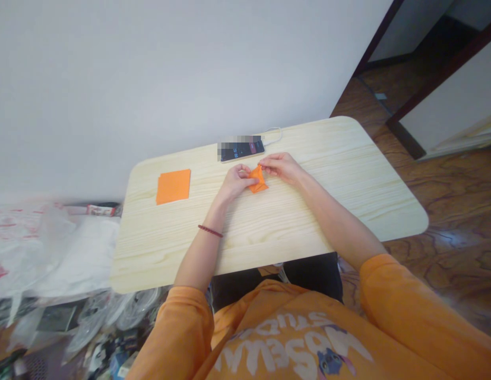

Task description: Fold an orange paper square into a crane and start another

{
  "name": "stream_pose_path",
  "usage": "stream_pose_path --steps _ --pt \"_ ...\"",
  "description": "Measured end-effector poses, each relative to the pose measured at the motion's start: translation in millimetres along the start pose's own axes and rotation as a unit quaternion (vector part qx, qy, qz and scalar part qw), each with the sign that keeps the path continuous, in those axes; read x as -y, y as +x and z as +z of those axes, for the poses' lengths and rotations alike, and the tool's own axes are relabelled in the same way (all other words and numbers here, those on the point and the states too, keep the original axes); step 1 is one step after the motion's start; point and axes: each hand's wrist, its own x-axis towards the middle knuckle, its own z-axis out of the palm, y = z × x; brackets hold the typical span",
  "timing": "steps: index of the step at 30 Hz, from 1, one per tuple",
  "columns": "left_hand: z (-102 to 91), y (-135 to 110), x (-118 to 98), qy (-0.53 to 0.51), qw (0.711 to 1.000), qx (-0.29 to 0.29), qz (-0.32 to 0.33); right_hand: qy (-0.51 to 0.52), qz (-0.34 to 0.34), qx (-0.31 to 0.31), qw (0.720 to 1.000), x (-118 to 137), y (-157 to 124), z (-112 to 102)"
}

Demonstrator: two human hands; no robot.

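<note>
Pale wood-grain table [170, 248] against a white wall [150, 79]. Small folded orange paper [258, 182] at mid-table, near a flat orange paper square [173, 186]: light, soft, easily creased, best pinched at its folded edges. Left hand [234, 182] and right hand [280, 167] both pinching it.

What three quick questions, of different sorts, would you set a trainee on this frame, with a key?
1. Multiple choice: what do the left hand and right hand hold between them? A, the phone; B, the folded orange paper.
2. True or false: the flat orange paper square lies on the wooden table.
3. Fill in the blank: the dark red bracelet is on the ____ wrist.

Key: 1. B; 2. true; 3. left.
</note>
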Motion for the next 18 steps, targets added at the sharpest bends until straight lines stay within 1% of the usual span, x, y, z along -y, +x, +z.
stream_pose_path --steps 4,7,13,18 --pt "-0.4 1 1 -0.006 1.0 0.005 0.003 -0.032 -0.007 0.018 0.999 -1 0 -2" --pt "-0.9 1 2 -0.01 1.0 0.01 0.002 -0.044 -0.012 0.019 0.999 -2 0 -1" --pt "-1.7 1 2 -0.012 1.0 0.011 0.005 -0.062 -0.038 -0.008 0.997 -1 -1 3" --pt "-1.3 0 2 -0.007 1.0 0.008 0.005 -0.094 -0.049 -0.047 0.993 1 -3 9"
